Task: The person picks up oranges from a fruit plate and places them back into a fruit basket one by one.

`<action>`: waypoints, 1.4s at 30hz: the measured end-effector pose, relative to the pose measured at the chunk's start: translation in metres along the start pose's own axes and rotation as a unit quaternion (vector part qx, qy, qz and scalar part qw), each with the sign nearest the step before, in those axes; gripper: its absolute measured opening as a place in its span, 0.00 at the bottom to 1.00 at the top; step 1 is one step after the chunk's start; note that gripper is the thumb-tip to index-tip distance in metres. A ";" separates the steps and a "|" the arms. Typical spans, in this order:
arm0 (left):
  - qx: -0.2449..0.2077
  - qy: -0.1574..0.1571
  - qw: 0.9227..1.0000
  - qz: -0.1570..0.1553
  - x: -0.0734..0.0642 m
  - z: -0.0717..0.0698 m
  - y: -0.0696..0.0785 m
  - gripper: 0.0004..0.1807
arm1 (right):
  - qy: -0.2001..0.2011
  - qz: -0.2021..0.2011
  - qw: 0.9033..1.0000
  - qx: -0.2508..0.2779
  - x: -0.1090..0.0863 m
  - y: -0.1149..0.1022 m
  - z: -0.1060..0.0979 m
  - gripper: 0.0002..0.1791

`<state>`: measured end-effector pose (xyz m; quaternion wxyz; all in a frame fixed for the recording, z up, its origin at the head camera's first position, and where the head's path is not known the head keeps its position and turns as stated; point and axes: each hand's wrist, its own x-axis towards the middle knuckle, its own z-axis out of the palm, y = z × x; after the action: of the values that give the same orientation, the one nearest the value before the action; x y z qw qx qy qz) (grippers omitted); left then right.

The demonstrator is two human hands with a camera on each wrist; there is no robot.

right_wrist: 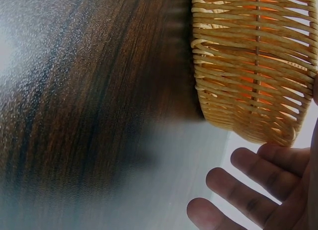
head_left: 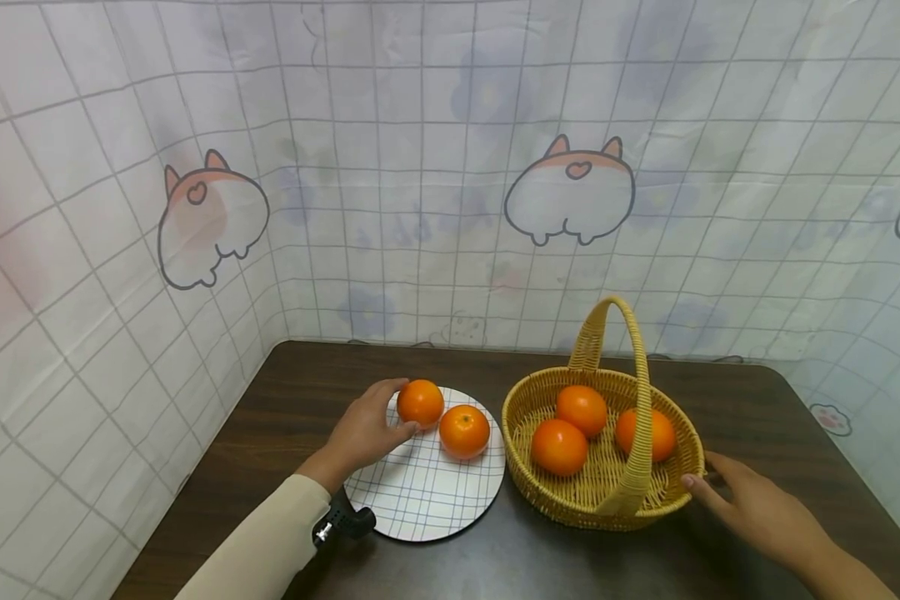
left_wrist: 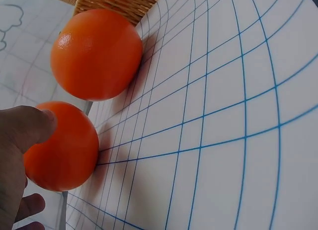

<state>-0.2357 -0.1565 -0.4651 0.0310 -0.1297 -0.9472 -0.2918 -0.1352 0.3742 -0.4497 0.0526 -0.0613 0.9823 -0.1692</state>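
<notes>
My left hand (head_left: 366, 427) grips an orange (head_left: 421, 403) at the back of a round white plate (head_left: 420, 500) with a blue grid. In the left wrist view the thumb (left_wrist: 37, 123) lies over that orange, with other fingers below it. A second orange (head_left: 464, 433) sits beside it on the plate. My right hand (head_left: 768, 510) is at the right side of a yellow wicker basket (head_left: 543, 498), thumb at the rim. In the right wrist view its fingers (right_wrist: 243, 192) are spread and fairly straight, one touching the wicker. Three oranges (head_left: 559, 447) lie inside the basket.
The dark wood-grain table (head_left: 322, 375) carries the plate at left and the basket close against its right. The basket's tall handle (head_left: 640, 417) arches over it. A grid-patterned cloth (head_left: 420, 208) with cartoon animals hangs behind and at the sides.
</notes>
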 end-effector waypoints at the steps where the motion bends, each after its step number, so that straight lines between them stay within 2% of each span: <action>1: -0.002 0.001 1.000 0.000 0.001 0.001 0.000 0.41 | 0.001 -0.001 1.000 0.000 0.000 0.000 0.000 0.44; 17: -0.013 -0.006 1.000 -0.009 0.011 0.008 0.007 0.43 | 0.004 -0.001 1.000 -0.005 -0.001 -0.001 0.001 0.43; 21: -0.018 -0.005 1.000 -0.015 0.010 0.010 0.006 0.43 | -0.003 0.002 1.000 -0.004 0.000 -0.001 0.002 0.44; 35: -0.027 0.004 1.000 -0.007 0.010 0.014 0.001 0.41 | -0.010 0.003 1.000 0.001 0.000 0.000 0.002 0.45; 42: -0.023 0.002 1.000 -0.001 0.007 0.009 -0.002 0.41 | 0.005 -0.002 1.000 -0.003 0.000 0.001 0.002 0.43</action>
<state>-0.2432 -0.1514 -0.4720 0.0298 -0.1292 -0.9401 -0.3140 -0.1349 0.3747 -0.4519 0.0470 -0.0625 0.9828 -0.1672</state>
